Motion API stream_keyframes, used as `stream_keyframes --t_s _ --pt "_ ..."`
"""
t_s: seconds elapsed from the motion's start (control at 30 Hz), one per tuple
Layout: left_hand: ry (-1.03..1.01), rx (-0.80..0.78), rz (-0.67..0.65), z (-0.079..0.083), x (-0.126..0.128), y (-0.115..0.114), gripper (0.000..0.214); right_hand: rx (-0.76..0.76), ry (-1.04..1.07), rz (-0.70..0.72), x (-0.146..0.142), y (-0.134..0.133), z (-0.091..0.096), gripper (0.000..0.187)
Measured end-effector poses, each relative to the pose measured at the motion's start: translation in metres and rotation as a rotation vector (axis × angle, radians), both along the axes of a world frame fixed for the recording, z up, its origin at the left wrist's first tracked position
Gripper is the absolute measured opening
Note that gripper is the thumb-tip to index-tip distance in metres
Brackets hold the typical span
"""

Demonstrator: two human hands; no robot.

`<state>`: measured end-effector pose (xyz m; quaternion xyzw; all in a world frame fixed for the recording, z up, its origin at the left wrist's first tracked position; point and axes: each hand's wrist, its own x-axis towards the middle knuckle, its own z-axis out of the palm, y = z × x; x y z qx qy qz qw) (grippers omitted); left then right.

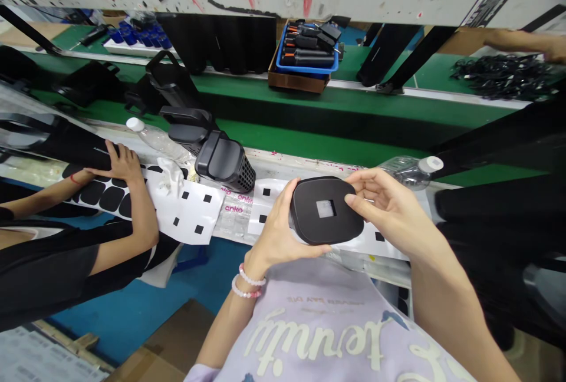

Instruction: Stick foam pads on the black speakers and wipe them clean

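A black rounded-square part (316,221) with a small square opening in its middle is held up in front of my chest. Something pale shows inside the opening. My left hand (279,226) wraps round its left side, with the thumb along the lower edge. At the upper right edge, my right hand (384,208) is bent in, its thumb and fingertips closed on the rim. Whether a tiny piece sits between those fingertips is hidden. Beneath my hands lies a white sheet (257,208) with small black squares, partly covered by the part.
Black handled units with perforated sides (225,161) stand left of my hands. Clear plastic bottles (404,171) lie on the bench. Left, a co-worker's hands (119,164) rest on a black unit. Behind the green conveyor (274,140) is a blue tray (327,66) of black parts.
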<state>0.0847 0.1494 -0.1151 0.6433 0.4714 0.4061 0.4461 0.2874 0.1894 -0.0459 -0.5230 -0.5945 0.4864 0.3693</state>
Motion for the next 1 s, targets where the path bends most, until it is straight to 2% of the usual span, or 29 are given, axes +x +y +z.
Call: stream_keyframes --t_s 0.2,0.43,0.5,0.63,0.7,0.77,0.83,0.9,0.93,1.0 --pt "0.000 0.000 0.001 0.000 0.001 0.000 0.122 -0.002 -0.026 -0.023 -0.001 -0.001 0.000 0.018" --pt "0.012 -0.020 0.004 0.003 0.000 0.000 0.122 0.041 -0.160 -0.014 -0.005 -0.002 -0.003 0.020" --pt "0.038 -0.009 0.012 0.004 0.001 -0.001 0.122 0.106 -0.337 -0.007 -0.007 -0.006 -0.001 0.021" --pt "0.106 0.047 0.038 0.003 0.005 -0.002 0.121 0.328 -0.831 0.001 0.003 -0.013 0.006 0.032" --pt "0.106 0.057 0.040 0.000 0.005 -0.002 0.122 0.422 -1.042 -0.087 0.012 -0.014 0.009 0.046" --pt "0.083 0.054 0.041 -0.003 0.004 -0.001 0.123 0.500 -1.153 -0.185 0.013 -0.015 0.010 0.059" --pt "0.066 0.046 0.045 -0.004 0.003 0.000 0.123 0.582 -1.113 -0.109 0.001 -0.017 0.008 0.061" --pt "0.063 0.037 0.065 -0.003 0.003 0.002 0.120 0.619 -0.988 0.105 -0.018 -0.018 0.002 0.057" --pt "0.059 0.037 0.085 -0.003 0.005 0.003 0.118 0.589 -0.926 0.181 -0.026 -0.017 -0.003 0.056" --pt "0.031 0.048 0.128 -0.005 0.010 0.004 0.114 0.448 -0.781 0.190 -0.035 -0.012 -0.013 0.056"
